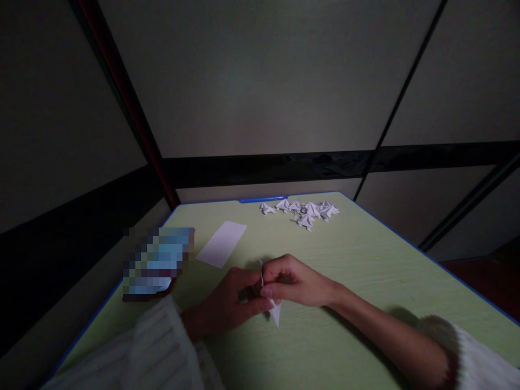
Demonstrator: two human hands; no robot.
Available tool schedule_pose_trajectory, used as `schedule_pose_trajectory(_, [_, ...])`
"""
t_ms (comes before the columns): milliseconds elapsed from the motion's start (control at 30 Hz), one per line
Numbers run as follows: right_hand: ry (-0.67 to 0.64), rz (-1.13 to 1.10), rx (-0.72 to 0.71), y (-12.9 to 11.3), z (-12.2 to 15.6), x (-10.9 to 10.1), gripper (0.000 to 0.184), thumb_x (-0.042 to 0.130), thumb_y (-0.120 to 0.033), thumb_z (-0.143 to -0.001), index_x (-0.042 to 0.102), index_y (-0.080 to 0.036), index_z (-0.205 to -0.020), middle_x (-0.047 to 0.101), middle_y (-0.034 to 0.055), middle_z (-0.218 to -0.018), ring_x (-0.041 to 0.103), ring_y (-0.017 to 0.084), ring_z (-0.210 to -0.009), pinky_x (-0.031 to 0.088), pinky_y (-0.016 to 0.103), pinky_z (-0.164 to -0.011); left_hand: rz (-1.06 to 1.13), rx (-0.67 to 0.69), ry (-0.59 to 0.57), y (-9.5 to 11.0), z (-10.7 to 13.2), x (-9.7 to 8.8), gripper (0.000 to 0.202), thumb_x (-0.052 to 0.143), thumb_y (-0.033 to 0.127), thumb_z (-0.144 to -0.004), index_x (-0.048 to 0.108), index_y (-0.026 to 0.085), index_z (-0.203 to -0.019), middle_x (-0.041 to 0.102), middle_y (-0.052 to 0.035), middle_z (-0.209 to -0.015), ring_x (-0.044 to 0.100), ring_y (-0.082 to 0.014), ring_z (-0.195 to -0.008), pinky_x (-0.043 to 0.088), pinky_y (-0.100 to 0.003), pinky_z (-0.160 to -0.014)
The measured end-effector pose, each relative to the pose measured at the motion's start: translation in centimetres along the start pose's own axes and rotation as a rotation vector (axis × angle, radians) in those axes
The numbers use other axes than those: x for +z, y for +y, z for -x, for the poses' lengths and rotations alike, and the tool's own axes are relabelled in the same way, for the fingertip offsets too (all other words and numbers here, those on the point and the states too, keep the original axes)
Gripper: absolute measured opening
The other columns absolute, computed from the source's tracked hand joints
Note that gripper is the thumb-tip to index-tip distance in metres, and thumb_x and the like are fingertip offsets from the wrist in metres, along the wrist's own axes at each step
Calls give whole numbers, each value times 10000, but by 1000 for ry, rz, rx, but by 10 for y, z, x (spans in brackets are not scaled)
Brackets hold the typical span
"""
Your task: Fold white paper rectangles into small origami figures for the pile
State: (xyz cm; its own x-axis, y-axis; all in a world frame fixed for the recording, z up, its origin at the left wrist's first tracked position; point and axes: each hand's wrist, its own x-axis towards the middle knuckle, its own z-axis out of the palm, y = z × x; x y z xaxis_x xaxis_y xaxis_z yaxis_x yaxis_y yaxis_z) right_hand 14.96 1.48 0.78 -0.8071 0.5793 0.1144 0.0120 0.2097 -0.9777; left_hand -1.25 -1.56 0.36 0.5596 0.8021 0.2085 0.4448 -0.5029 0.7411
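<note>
The left hand [227,297] and right hand [306,281] pinch a small folded paper [275,316] between them above the table [365,265], its long axis running near to far (the middle is hidden). Beyond the left hand, the nearer one, lies a flat white sheet [222,244]; a blurred device [164,260] sits further left, folded figures [311,210] near the far edge.

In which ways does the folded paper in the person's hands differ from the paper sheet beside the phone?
The folded paper is held between the left hand and right hand, while the paper sheet lies flat on the table.
The folded paper shows a narrow pointed end; the paper sheet is four-sided.
The folded paper is partly covered by the hands; the paper sheet lies uncovered.
Both look pale.
</note>
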Motion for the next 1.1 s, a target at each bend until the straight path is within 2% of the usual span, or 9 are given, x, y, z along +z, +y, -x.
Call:
schedule_pose_trajectory(133, [-19,-25,7,-1,1,-1,291,513,-372,-720,452,-115,-597,450,-41,-520,407,42,-484,323,182,-472,20,40,-11,1,0,-2,299,440,354,-744,624,124,-691,590,-8,-589,497,-109,-548,377,-191,-530])
schedule_pose_trajectory(367, [-32,-13,-4,-2,2,-2,315,466,-404,-746,443,-122,-607,444,-37,-526,406,48,-496,322,186,-484,4,20,-2,1,0,-2,322,426,363,-755,631,122,-694,623,-31,-627,525,-130,-588,387,-210,-575])
schedule_pose_trajectory(667, [-28,3,2,-4,2,-2,348,427,-439,-759,436,-127,-605,434,-35,-532,412,54,-500,331,195,-494,13,89,-25,-2,2,-3,334,382,368,-785,628,144,-750,639,-26,-689,531,-126,-619,379,-219,-623])
schedule_pose_trajectory(867, [-8,-2,17,-4,1,-1,341,444,-429,-752,429,-126,-599,431,-38,-517,402,52,-483,322,192,-480,-74,70,109,-8,7,-1,339,382,386,-778,591,120,-790,638,-57,-716,532,-158,-689,368,-252,-673])
schedule_pose_trajectory(967, [4,-63,11,-4,1,-1,340,456,-428,-745,429,-122,-598,453,-27,-531,412,52,-484,331,197,-484,-5,89,30,-7,6,-1,337,334,349,-806,575,134,-708,625,-39,-688,532,-138,-663,359,-242,-681])
schedule_pose_trajectory(1100, [19,-166,-23,-3,0,1,338,460,-416,-747,434,-119,-588,477,-14,-549,437,58,-506,357,215,-518,109,84,7,-2,1,-2,351,308,334,-816,536,136,-637,599,-29,-641,530,-122,-607,371,-221,-616])
